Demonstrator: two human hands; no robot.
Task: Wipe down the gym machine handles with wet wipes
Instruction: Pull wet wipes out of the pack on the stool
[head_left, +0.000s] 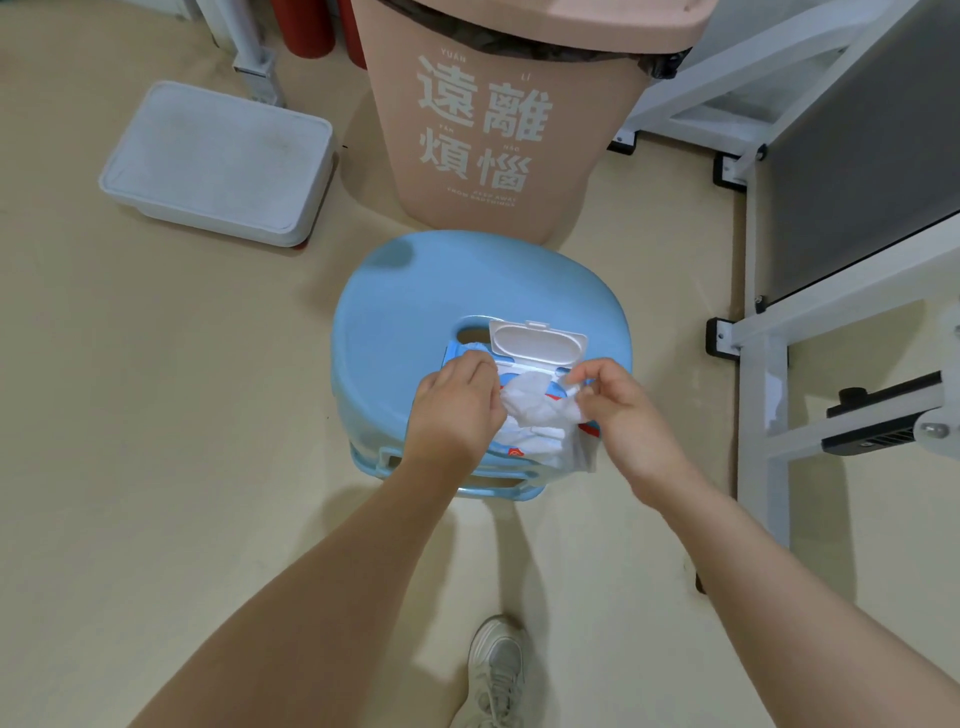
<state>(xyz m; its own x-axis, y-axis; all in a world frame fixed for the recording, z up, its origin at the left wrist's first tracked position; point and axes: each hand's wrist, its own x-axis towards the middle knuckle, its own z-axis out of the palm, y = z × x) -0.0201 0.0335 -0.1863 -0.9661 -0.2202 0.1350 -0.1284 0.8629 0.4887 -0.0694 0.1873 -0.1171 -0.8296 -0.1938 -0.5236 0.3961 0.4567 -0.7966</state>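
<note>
Wet wipe (535, 402) between both hands, pinched by right hand (623, 410), left hand (457, 405) gripping its other edge.

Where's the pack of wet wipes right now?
The wet wipe pack lies on the blue stool in the middle of the head view, lid flipped open, between the left hand and right hand, in front of the pink bin.
</note>
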